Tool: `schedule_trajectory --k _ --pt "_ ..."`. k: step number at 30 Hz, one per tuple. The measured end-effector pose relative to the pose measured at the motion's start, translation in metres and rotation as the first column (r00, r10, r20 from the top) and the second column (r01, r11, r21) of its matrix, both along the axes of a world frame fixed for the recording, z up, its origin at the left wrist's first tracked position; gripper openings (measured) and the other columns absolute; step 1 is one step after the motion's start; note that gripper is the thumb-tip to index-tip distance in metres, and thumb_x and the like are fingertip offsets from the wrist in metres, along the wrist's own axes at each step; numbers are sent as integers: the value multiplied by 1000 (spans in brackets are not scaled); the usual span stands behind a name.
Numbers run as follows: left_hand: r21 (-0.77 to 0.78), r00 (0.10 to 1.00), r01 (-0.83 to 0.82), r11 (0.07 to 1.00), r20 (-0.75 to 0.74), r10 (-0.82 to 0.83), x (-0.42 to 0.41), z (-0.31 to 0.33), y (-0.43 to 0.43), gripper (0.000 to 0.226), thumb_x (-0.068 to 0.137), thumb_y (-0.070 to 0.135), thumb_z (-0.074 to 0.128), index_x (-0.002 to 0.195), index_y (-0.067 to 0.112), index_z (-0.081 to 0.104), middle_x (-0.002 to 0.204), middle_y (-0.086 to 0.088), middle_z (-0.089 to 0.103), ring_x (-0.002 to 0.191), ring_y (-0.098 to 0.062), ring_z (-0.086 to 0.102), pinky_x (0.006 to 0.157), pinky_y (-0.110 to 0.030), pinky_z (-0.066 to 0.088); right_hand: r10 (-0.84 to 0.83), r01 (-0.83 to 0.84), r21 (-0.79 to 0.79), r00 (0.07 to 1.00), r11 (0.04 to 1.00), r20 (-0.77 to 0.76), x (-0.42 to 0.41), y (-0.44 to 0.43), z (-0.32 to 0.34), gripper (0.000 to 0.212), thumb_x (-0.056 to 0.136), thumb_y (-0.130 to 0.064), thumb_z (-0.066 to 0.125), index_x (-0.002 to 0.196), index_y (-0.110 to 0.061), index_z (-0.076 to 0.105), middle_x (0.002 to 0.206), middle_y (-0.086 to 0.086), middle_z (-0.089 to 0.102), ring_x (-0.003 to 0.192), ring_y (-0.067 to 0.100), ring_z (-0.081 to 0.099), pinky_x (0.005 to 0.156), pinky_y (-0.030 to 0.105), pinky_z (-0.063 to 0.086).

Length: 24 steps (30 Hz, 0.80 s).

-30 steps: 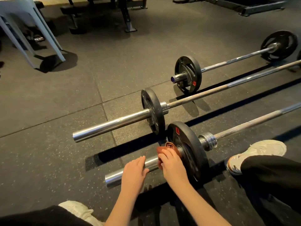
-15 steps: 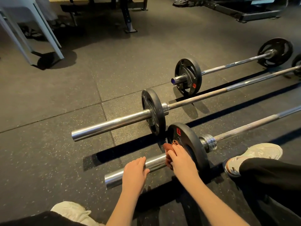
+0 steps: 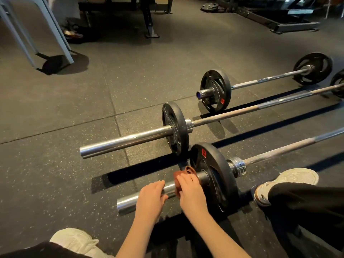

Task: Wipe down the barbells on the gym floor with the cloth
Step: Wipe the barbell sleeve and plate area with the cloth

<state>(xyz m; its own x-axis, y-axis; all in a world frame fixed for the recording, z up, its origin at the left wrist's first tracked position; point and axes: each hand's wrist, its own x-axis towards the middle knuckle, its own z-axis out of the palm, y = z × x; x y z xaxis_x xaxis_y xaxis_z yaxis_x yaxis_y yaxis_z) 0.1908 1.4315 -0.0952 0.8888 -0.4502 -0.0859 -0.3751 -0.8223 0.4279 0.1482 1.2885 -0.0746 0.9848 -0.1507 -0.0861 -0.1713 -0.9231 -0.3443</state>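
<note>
Cloth [image 3: 183,175] on nearest barbell [image 3: 130,202], left of its plate [image 3: 219,175]; two barbells [image 3: 130,141] behind, seemingly parallel.

This is a gym, in its free-weights corner. The floor [image 3: 55,164] is black speckled rubber laid in large tiles, with the seams showing. Three bars lie side by side on it, each carrying black weight plates: the nearest barbell [image 3: 130,202], the middle barbell [image 3: 126,141] and the far barbell [image 3: 264,80]. Beyond them stand a rack's steel foot [image 3: 151,32] and a low machine frame [image 3: 296,27], with a loose plate [image 3: 209,6] near it.
</note>
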Motion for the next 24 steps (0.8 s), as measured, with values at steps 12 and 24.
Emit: schedule_trajectory --k 12,24 --pt "243 996 -94 965 29 89 -1 2 32 42 94 53 46 129 29 46 124 14 56 117 -11 50 101 -29 32 35 -35 -32 999 999 7 2 -4 -1 46 100 -34 46 144 -22 40 152 -6 34 144 15 23 120 32 17" --pt "113 990 -131 985 60 125 -4 -7 42 53 92 49 54 136 21 49 123 8 60 113 -16 55 98 -30 38 111 -111 -76 994 991 -6 8 -24 -7 40 97 -43 46 133 -27 48 148 -5 36 136 17 34 112 33 29"
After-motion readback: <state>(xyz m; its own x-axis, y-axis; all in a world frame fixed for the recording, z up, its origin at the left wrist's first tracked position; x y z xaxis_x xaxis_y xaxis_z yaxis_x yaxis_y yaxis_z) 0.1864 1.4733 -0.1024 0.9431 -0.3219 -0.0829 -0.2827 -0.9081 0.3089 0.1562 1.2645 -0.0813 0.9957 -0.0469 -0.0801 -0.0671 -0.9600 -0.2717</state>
